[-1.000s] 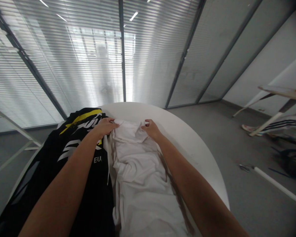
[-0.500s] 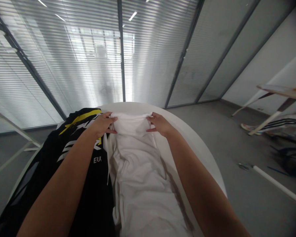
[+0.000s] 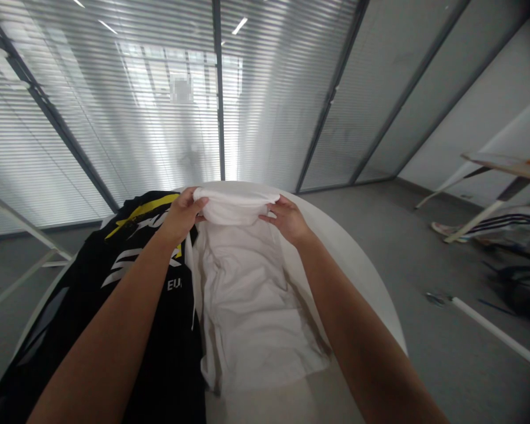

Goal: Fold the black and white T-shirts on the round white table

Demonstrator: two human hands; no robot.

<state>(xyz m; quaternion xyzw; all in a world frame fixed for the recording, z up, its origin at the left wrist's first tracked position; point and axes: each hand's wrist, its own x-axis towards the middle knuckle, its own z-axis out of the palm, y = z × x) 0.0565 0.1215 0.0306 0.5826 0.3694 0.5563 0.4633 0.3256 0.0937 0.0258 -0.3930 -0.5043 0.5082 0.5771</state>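
A white garment [image 3: 242, 294] lies lengthwise on a round white table [image 3: 357, 271]. Its far end is lifted off the table and bunched between both hands. My left hand [image 3: 182, 213] is closed on the left side of that far end. On the right side, my right hand [image 3: 287, 219] pinches the same edge. The near hem of the garment rests on the table around the middle of the view.
A black garment [image 3: 115, 306] with yellow and white lettering covers the table's left part. Glass walls with blinds stand behind. On the right, over grey floor, are a slanted white table [image 3: 507, 171], a white pole [image 3: 494, 333] and dark items.
Both hands have raised the garment's far end and pulled it away from me. The near hem has slid up the table, uncovering the tabletop near me.
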